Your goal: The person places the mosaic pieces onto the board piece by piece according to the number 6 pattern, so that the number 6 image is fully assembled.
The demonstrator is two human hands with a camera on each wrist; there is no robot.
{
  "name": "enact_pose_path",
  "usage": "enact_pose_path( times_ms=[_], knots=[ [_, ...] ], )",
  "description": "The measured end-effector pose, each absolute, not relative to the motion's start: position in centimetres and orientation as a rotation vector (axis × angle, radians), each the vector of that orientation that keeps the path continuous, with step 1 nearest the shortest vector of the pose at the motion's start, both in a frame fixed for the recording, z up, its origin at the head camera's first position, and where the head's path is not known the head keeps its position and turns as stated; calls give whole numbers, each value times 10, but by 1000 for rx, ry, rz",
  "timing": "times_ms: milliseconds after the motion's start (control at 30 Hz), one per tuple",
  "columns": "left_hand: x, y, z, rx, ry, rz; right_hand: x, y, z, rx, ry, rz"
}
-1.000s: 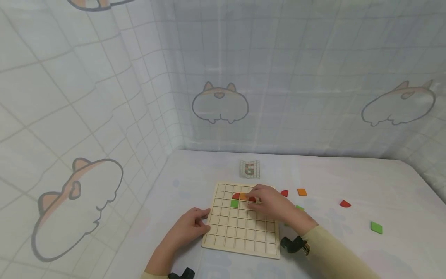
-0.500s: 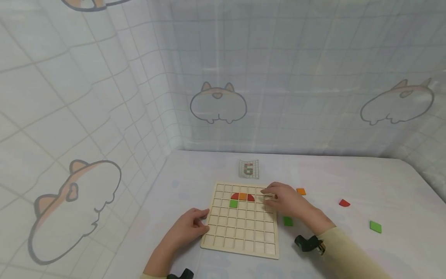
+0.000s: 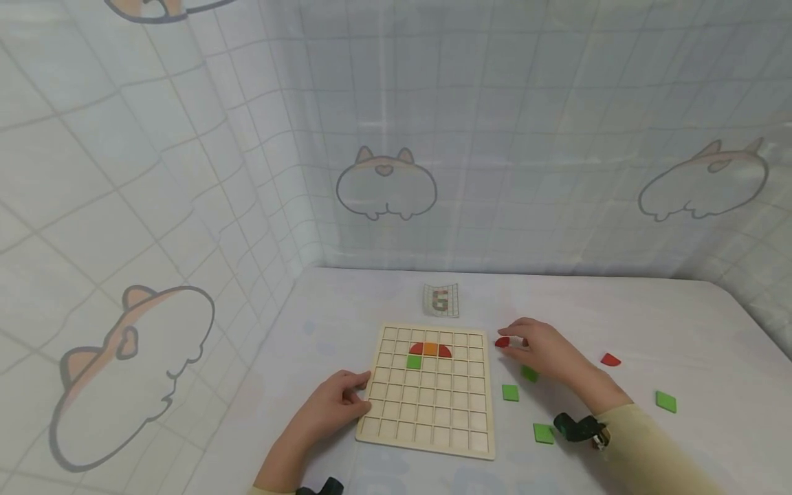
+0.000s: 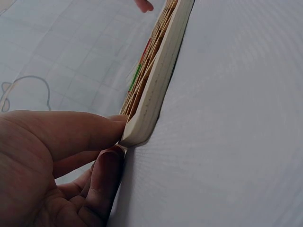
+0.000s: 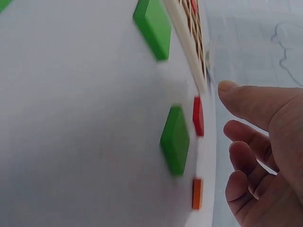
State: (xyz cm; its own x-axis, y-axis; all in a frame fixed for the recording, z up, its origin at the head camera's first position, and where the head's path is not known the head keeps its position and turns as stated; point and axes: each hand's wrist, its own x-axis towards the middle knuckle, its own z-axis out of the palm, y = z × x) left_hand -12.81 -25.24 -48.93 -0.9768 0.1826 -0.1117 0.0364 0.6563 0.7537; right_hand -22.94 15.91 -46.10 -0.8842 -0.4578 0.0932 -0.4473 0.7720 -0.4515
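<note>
From the left, I am seeing the left hand (image 3: 337, 405) resting at the board's 9 o'clock, its grip holding the gridded board (image 3: 427, 412) by the edge, just as it was a second ago. Toward the board's 12 o'clock, a red quarter-round (image 3: 416, 348), an orange square (image 3: 430, 348) and a second quarter-round (image 3: 444, 351) are sitting in a row, with a green square (image 3: 414, 362) at the first one's 6 o'clock. Beyond them, still at 12, a patterned card (image 3: 441, 300) is lying on the surface (image 3: 359, 302).

The right hand (image 3: 540, 346) is what is changing: it is no longer covering that row but is hovering off the board at 2 o'clock. Its grip is spread and pinching nothing, with a loose red piece (image 3: 502, 342) lying between thumb and forefinger. I am reading this as the row being left in place and a new piece being reached for.

Three green tiles (image 3: 510, 392) are lying between 3 and 4 o'clock; farther out at 3, another red piece (image 3: 610, 359) and a lone green tile (image 3: 665, 401) are waiting.
</note>
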Motion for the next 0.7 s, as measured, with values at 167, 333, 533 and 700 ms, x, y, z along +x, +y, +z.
enact_pose_path(
  times_ms=[167,333,533,700],
  knots=[
    [-128,-252,-489,181,2695,1212,-231,173,-462,-693,2943,-734],
    [-128,-252,-489,168,2701,1203,-234,186,-464,-624,2962,-712],
    [-128,-252,-489,151,2703,1207,-238,199,-468,-587,2978,-695],
    [-129,-254,-491,158,2696,1204,-240,204,-470,-573,2982,-675]
  ],
)
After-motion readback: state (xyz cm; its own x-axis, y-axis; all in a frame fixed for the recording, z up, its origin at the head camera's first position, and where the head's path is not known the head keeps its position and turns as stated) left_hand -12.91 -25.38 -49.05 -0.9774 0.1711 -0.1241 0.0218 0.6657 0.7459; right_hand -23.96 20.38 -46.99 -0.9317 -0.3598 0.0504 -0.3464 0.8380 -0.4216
